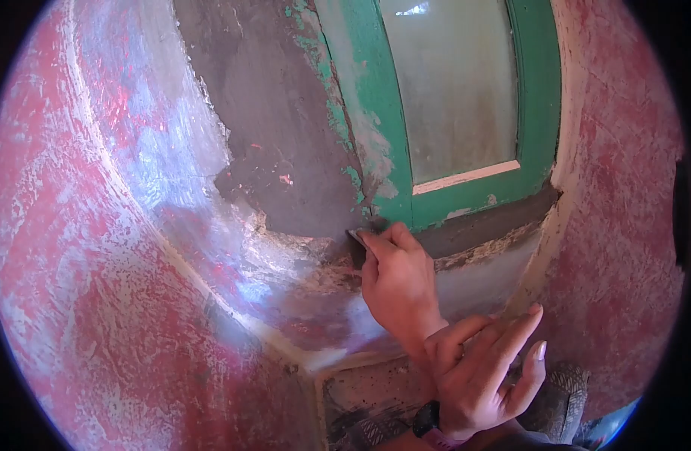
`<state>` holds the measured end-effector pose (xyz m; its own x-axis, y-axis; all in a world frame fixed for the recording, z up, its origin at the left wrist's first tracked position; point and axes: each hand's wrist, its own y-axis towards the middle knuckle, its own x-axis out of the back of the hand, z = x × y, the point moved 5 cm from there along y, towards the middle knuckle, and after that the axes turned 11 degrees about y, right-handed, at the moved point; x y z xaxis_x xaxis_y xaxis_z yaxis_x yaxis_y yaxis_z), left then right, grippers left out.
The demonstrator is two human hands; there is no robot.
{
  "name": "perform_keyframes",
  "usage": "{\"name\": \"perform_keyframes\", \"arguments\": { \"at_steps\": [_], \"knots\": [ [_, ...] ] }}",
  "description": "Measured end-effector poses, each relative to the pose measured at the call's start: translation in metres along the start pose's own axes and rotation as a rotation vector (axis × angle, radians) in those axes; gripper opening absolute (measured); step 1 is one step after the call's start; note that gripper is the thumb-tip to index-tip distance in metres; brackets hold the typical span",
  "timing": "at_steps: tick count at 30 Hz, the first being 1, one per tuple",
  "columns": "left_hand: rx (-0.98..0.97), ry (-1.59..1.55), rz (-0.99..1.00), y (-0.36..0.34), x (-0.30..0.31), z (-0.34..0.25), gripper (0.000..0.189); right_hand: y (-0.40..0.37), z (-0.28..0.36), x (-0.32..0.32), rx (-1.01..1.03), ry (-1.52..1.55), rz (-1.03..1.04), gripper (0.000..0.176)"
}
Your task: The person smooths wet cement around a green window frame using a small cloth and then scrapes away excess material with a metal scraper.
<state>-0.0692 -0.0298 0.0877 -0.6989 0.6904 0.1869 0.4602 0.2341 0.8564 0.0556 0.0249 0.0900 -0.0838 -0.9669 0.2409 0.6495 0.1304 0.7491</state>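
My right hand (400, 282) pinches a small, thin, flat dark piece (355, 237) with a pale edge, mostly hidden by my fingers. It is at the lower left corner of the green window frame (394, 203), against the dark grey plaster (278, 150). Nearer to the camera, my left hand (487, 368) crosses in front of my right forearm. Its fingers are spread, with nothing seen in them. On the left wrist is a dark watch (427, 419).
Scuffed pink walls (82, 293) surround the recess on both sides. Broken plaster (285, 252) runs along the lower edge of the grey patch. A cloudy glass pane (458, 98) fills the frame. Patterned cloth (567, 395) shows at the bottom right.
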Motion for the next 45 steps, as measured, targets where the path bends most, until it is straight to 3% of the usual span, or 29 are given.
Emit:
{"name": "perform_keyframes", "arguments": {
  "at_steps": [7,16,22,28,31,34,40,43,45],
  "knots": [
    [0.0,0.007,0.005,-0.001,0.0,-0.003,0.045,0.003,0.005,0.002,-0.009,0.068,-0.09,0.027],
    [-0.004,-0.014,0.002,0.001,-0.001,-0.006,0.045,-0.001,-0.004,0.01,-0.054,-0.017,0.105,0.024],
    [-0.002,-0.015,0.013,0.0,-0.002,-0.009,0.045,0.007,0.003,-0.009,-0.038,0.025,-0.023,0.022],
    [0.012,-0.026,0.008,-0.001,-0.001,-0.003,0.045,-0.006,-0.006,0.012,-0.047,0.032,0.071,0.021],
    [0.008,-0.038,0.003,-0.003,-0.003,-0.005,0.045,-0.011,-0.008,0.03,-0.12,0.158,-0.046,0.024],
    [0.009,-0.034,0.004,-0.003,-0.005,-0.005,0.045,0.001,0.002,0.026,-0.058,0.159,-0.151,0.016],
    [0.018,-0.009,0.036,0.0,-0.001,-0.003,0.045,0.007,0.005,-0.005,-0.044,0.103,-0.067,0.017],
    [0.008,-0.024,0.015,-0.002,0.0,-0.003,0.045,-0.001,-0.006,0.003,-0.103,0.058,0.096,0.022],
    [-0.008,-0.034,-0.001,-0.002,0.0,-0.004,0.045,-0.002,-0.005,0.018,-0.072,0.059,0.054,0.022]
  ]
}}
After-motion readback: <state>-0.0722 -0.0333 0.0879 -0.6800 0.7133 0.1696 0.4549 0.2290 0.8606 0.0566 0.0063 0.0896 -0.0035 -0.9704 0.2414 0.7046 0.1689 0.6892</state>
